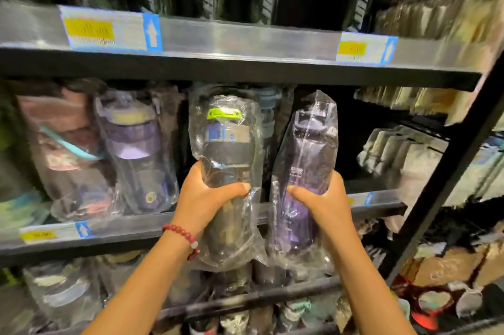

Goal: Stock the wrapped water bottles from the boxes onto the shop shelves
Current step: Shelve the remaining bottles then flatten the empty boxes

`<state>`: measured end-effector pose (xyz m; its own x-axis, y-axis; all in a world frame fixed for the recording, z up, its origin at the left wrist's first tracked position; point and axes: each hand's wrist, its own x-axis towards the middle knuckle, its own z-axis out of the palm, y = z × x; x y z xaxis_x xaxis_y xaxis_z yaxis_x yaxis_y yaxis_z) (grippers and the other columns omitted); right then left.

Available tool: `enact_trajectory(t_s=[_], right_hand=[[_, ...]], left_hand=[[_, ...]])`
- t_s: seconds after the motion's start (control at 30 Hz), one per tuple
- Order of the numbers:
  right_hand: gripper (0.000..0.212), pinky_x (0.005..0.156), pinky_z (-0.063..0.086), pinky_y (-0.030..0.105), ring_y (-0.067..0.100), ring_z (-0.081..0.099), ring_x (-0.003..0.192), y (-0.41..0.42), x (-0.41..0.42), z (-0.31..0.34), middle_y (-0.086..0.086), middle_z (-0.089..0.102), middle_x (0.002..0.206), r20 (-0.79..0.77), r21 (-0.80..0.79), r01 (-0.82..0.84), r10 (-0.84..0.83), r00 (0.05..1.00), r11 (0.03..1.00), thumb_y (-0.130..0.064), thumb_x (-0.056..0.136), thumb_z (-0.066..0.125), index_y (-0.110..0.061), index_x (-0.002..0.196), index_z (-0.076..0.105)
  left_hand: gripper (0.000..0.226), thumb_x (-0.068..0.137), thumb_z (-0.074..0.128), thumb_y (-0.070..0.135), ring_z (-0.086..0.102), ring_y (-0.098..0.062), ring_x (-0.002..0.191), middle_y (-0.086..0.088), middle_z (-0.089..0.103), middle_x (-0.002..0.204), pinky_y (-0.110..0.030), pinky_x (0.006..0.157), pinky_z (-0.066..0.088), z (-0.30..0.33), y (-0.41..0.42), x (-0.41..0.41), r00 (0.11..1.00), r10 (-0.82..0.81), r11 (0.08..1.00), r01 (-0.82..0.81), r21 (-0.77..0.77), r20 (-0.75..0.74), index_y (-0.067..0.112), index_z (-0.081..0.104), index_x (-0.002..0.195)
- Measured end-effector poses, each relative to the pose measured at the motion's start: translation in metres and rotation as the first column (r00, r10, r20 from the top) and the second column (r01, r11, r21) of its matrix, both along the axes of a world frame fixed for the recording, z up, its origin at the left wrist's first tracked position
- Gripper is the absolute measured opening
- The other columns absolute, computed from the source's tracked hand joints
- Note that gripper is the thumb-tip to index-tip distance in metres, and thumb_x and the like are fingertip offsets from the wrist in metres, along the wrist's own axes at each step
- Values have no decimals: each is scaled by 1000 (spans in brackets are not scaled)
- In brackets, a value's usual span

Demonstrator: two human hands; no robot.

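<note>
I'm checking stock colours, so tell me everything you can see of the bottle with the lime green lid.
The bottle with the lime green lid has a dark, smoky see-through body and a blue label patch below the lid. It sits inside a clear, crinkled plastic bag that reaches past both ends. It is held roughly upright in front of the middle shelf, with the left hand curled round its lower half. Beside it is the purple bottle.

place: shop | evidence: price labels on stocked shelves
</note>
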<state>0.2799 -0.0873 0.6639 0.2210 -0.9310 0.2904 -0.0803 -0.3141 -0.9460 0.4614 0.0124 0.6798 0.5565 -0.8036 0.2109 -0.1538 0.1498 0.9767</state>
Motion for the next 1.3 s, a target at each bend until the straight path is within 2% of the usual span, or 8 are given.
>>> enact_trajectory(t_s=[0.17,0.43,0.63,0.73,0.9,1.0,1.13,1.3], right_hand=[[67,75,50,31,16,66,91,-34,2,19,3,68,103,63,85,-62,56,996,994,-38,50,77,-15,111,60],[74,84,54,45,27,67,98,-70,-6,21,9,68,109,339,187,-122,53,939,975,-36,50,81,-15,117,57],[20,42,42,18,1,53,44,-91,-12,19,-15,54,49,483,272,-118,-29,875,955,-12,83,66,-18,85,47],[20,43,42,18,0,52,41,-98,-18,18,-16,52,45,534,317,-108,-84,841,942,-13,86,64,-19,81,46],[24,50,48,21,3,58,52,-111,-28,5,-13,58,57,615,312,-68,-147,774,947,-13,86,66,-13,95,44],[30,67,53,23,8,61,80,-108,-27,1,-1,58,93,627,243,-21,-140,766,970,-9,85,66,-14,103,44],[82,99,47,38,23,58,113,-102,-20,-1,11,54,124,588,179,41,-140,797,983,-25,62,81,-7,128,36],[98,103,41,28,9,55,115,-95,-12,-3,-1,51,130,460,55,121,-133,878,991,-28,60,79,-14,142,27]], left_hand=[[73,36,82,41,70,-18,85,0,73,93,-34,71,55,17,-18,-2,993,-12,1000,10,-17,-114,20,65,103],[77,44,83,36,69,-21,93,-4,71,103,-44,84,55,19,-45,-15,970,107,978,-142,-154,-216,15,60,114],[61,55,81,20,69,-17,93,-3,71,104,-45,87,54,11,-66,-31,949,172,947,-233,-221,-263,17,58,112],[66,54,82,25,67,-14,95,0,68,107,-42,88,54,7,-78,-40,916,219,923,-307,-233,-336,20,55,114],[62,57,87,22,65,-7,94,3,64,109,-33,87,53,2,-97,-55,857,288,873,-418,-250,-427,27,51,108],[68,65,84,11,62,-7,102,3,61,117,-28,89,51,-3,-106,-62,839,334,831,-477,-285,-430,23,48,122],[68,65,84,8,60,4,100,12,59,113,-21,88,49,-10,-112,-65,818,402,795,-535,-287,-411,33,46,116],[69,63,85,6,61,11,86,12,61,106,-9,76,49,-15,-109,-57,845,408,815,-508,-279,-346,25,46,116]])
